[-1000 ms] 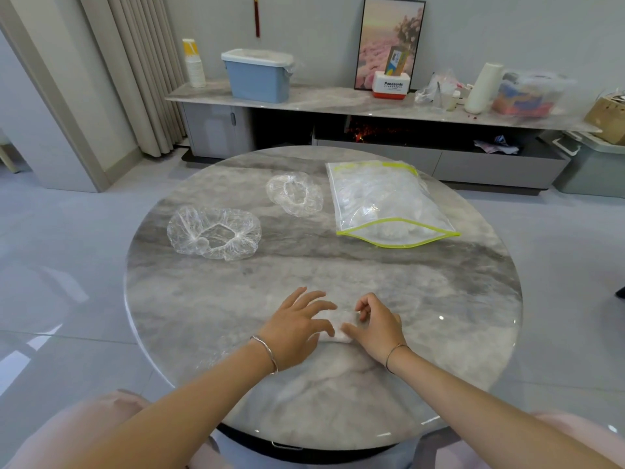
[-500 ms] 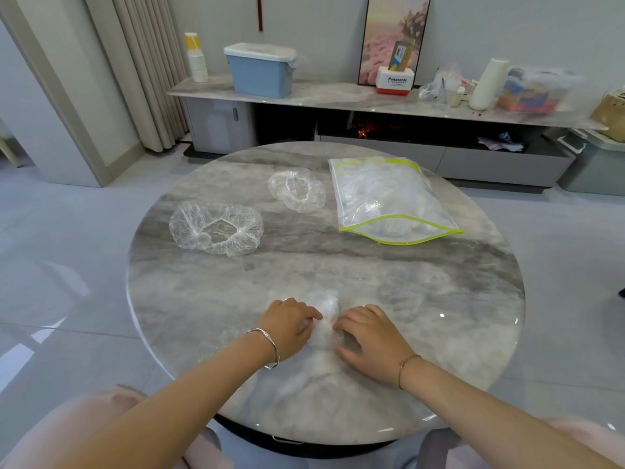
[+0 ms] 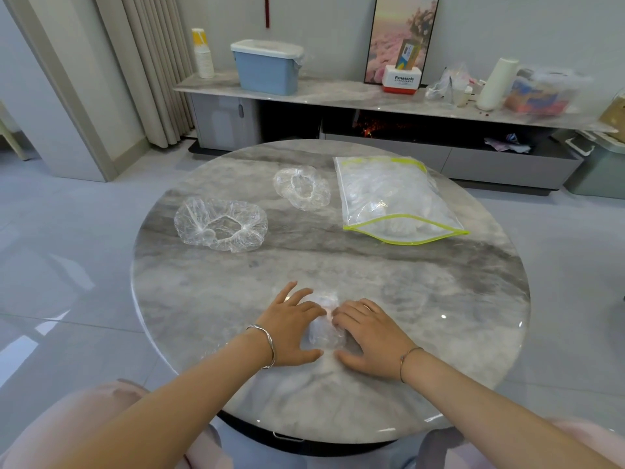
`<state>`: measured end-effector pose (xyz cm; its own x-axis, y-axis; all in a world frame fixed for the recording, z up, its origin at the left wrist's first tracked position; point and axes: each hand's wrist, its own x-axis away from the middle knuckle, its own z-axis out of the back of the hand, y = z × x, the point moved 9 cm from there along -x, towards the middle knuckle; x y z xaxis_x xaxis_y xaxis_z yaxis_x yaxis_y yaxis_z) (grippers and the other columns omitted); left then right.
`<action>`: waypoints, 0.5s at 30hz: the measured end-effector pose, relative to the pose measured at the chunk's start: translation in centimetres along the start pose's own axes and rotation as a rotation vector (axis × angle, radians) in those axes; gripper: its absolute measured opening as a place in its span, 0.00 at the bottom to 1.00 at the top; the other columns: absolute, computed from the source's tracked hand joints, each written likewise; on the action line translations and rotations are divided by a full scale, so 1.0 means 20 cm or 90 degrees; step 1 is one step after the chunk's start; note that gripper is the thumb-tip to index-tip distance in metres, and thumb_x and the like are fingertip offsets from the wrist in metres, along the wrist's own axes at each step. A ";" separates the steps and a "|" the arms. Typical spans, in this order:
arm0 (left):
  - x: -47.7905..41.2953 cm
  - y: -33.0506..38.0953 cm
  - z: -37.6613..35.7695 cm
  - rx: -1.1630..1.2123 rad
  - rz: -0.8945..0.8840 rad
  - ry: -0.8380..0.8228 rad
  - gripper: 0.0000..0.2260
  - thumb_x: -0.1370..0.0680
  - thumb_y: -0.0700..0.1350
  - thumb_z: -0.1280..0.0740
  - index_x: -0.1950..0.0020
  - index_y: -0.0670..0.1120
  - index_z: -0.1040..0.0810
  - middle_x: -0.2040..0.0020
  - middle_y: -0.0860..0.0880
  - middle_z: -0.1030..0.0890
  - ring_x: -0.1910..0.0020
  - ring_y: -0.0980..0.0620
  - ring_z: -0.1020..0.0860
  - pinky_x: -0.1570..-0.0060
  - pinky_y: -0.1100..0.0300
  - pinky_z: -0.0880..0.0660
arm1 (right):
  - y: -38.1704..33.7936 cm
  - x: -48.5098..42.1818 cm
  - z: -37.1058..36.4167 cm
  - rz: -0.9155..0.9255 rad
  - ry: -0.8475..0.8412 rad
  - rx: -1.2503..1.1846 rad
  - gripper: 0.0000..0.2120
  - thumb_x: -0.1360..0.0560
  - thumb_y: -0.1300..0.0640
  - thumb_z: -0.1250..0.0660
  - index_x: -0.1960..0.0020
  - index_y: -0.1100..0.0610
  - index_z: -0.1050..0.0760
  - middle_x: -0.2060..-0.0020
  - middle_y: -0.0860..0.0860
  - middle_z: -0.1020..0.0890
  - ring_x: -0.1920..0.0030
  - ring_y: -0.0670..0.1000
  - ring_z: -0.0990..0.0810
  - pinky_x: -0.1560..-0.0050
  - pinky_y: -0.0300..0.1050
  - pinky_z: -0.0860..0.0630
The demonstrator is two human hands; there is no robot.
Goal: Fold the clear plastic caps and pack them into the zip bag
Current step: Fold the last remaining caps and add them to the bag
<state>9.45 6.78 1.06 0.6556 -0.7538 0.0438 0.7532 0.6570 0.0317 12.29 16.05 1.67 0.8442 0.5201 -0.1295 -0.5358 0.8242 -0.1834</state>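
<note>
A round grey marble table [image 3: 422, 299] is standing on a shiny pale floor [image 3: 67, 265]. Behind it, at 12 o'clock, a long low shelf [image 3: 338, 96] is running along the wall. A blue box [image 3: 267, 67] with a white lid is sitting on it, and a tall picture [image 3: 402, 32] is leaning on the wall. A curtain [image 3: 152, 62] is hanging at 11 o'clock.

On the table, the zip bag [image 3: 395, 201] is lying flat at 1 o'clock, with its yellow-green mouth gaping open toward the person (something clear and crinkly is already lying inside). A small clear cap [image 3: 301, 187] is lying just beside it at 12 o'clock, not folded. A bigger clear cap [image 3: 220, 223] is lying at 10 o'clock, apart from the other one, and it is spread open too.

At 6 o'clock, near the table edge, a folded cap [image 3: 324, 326] is lying bunched up between the two hands. The left hand [image 3: 291, 333] is lying flat with its fingers spread out, touching the cap's left side. The right hand [image 3: 372, 333] is pressing down on the cap's right side with its fingers nearly straight and close together. Neither hand is wrapping around the cap. Each wrist is wearing a thin bracelet [image 3: 267, 346].
</note>
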 end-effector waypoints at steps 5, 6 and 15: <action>-0.02 -0.04 0.02 0.102 0.063 0.025 0.24 0.27 0.56 0.36 0.32 0.53 0.32 0.34 0.56 0.27 0.25 0.54 0.47 0.27 0.55 0.65 | 0.08 -0.02 0.03 -0.136 0.050 -0.134 0.16 0.28 0.56 0.34 0.41 0.53 0.28 0.47 0.46 0.23 0.45 0.48 0.29 0.41 0.29 0.45; -0.03 -0.05 0.02 0.121 0.074 0.041 0.23 0.27 0.56 0.35 0.33 0.53 0.31 0.36 0.55 0.26 0.26 0.54 0.45 0.28 0.57 0.64 | 0.09 -0.03 0.02 -0.165 0.055 -0.163 0.13 0.28 0.56 0.34 0.44 0.52 0.27 0.49 0.45 0.23 0.47 0.48 0.28 0.42 0.31 0.42; -0.03 -0.20 0.01 0.241 0.267 0.122 0.13 0.22 0.57 0.40 0.50 0.51 0.20 0.52 0.53 0.18 0.44 0.54 0.27 0.43 0.63 0.42 | 0.27 -0.01 -0.05 -0.451 0.149 -0.414 0.10 0.29 0.55 0.29 0.65 0.48 0.28 0.68 0.44 0.23 0.64 0.45 0.24 0.56 0.41 0.29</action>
<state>5.98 4.60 1.19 0.9174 -0.3949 -0.0499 0.3799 0.8312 0.4058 9.32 20.21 -0.26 0.9861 -0.1610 0.0408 0.1317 0.6083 -0.7827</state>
